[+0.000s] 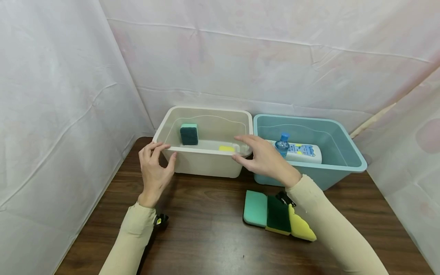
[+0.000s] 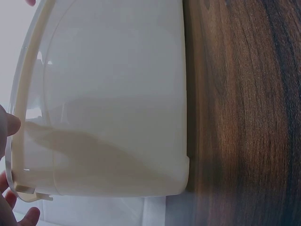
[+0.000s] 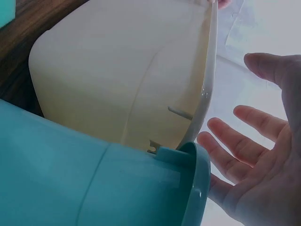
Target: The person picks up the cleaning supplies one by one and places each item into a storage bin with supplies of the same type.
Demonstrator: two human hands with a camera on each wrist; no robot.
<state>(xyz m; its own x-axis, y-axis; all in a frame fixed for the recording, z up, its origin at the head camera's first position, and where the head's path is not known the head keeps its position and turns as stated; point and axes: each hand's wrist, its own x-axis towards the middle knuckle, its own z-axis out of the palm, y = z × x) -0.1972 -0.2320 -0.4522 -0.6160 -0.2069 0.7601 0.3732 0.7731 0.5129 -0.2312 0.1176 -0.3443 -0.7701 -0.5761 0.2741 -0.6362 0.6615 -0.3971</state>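
A cream plastic bin (image 1: 203, 164) stands on the table's left side. At its front left corner is my left hand (image 1: 154, 168), fingers loosely bent at the rim and thumb by the front wall; in the left wrist view the thumb (image 2: 13, 125) meets the rim. My right hand (image 1: 262, 156) hovers at the bin's front right corner, fingers spread and holding nothing. Inside the bin, a dark green sponge (image 1: 189, 135) leans upright at the back left, and part of a yellow object (image 1: 226, 148) shows on the floor.
Close on the right stands a blue bin (image 1: 343, 147) holding a white bottle (image 1: 311, 153) and a small blue-capped bottle (image 1: 282, 145). In front lie a teal sponge (image 1: 255, 208), a dark green sponge (image 1: 278, 214) and a yellow sponge (image 1: 300, 225) on the wooden table (image 1: 206, 225). Curtains surround it.
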